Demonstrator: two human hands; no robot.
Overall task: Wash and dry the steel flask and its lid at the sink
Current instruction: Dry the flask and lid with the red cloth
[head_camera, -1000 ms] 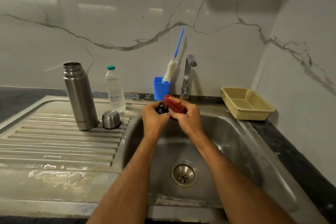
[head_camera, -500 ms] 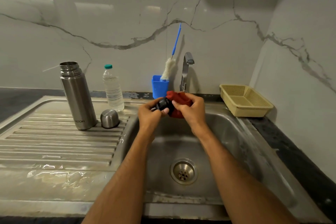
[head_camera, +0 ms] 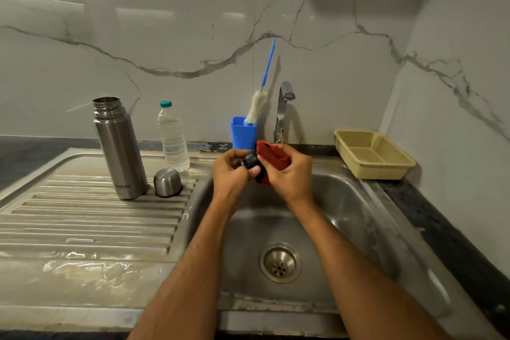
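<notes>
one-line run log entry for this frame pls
phase: drying stopper | left hand: holds black stopper | right hand: grips red cloth | steel flask: upright, open, on drainboard | steel cap: beside flask

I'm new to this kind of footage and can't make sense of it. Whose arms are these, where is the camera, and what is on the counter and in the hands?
There is no machine here: a person wears a camera on the head, looking down at their own arms over a steel sink. The left hand holds a small black stopper; the right hand grips a red cloth against it. On the draining board stand an open flask, its steel cap and a water bottle. Behind are a blue cup with a brush, the tap and a yellow basket.
</notes>
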